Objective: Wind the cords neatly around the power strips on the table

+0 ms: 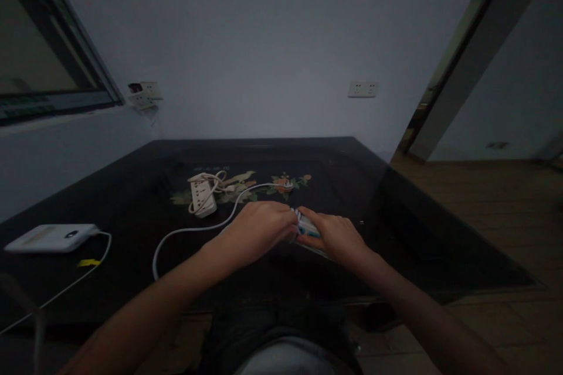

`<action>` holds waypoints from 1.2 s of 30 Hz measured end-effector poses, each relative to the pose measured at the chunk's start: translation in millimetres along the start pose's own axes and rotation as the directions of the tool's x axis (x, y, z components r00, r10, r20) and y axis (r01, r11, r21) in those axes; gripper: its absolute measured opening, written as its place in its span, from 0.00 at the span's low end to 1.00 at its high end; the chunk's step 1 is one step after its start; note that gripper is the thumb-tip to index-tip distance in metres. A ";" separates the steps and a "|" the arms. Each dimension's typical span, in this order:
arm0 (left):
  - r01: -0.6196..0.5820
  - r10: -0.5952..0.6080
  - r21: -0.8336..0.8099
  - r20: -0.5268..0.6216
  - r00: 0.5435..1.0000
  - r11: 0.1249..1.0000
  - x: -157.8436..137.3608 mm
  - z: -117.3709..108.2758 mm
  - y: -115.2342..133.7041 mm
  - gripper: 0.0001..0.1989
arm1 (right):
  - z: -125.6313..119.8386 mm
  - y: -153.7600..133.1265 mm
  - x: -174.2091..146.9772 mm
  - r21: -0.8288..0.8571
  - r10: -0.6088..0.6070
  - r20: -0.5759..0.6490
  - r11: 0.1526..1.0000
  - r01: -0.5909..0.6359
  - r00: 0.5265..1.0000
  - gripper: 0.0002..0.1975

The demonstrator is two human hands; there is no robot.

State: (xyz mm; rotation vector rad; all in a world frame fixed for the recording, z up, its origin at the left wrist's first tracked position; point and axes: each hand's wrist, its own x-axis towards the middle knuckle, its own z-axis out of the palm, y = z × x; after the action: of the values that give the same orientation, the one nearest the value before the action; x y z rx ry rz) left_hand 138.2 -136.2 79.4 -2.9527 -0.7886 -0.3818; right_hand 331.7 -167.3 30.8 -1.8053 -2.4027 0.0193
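Note:
My left hand is closed at the near middle of the dark table, its fingertips curled against a small white object with a blue patch. From the other side, my right hand grips that same object between thumb and fingers. Both hands cover most of it, so its exact kind does not show. White strands lie between the two hands. Behind them, a white cable curves over the tabletop, with a plug at its far end. Part of this cable passes behind my left forearm.
A white power strip with its cord looped over it rests on the table's flower print. At left lie a white power bank with a cable attached and a yellow scrap. Wall sockets are behind.

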 end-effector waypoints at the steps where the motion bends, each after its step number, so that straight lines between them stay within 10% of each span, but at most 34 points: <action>1: 0.000 0.001 -0.033 0.013 1.000 0.999 1.1 0.6 -3.3 0.06 | -0.8 -2.0 0.3 -0.009 -0.033 0.019 0.999 0.033 0.999 0.28; 18: 0.093 0.045 -0.668 0.186 0.981 0.739 18.3 22.5 -40.4 0.08 | -2.1 -12.4 -3.6 -0.040 -0.374 0.150 0.922 0.384 0.915 0.26; 27: 0.187 0.088 -0.911 0.234 0.968 0.367 10.3 32.2 -50.4 0.09 | -9.1 -16.9 -11.3 0.012 -0.353 -0.020 0.936 0.353 0.935 0.33; 36: 0.201 0.181 -0.974 0.218 0.959 0.109 5.2 67.5 -61.0 0.17 | -7.1 -16.6 -16.1 -0.011 -0.523 -0.099 0.851 0.525 0.846 0.31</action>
State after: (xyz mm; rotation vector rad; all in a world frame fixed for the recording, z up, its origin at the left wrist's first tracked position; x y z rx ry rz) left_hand 127.1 -72.6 15.2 -4.4525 -0.6969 -0.7522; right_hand 321.0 -187.9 37.8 -1.0516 -2.7203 -0.1042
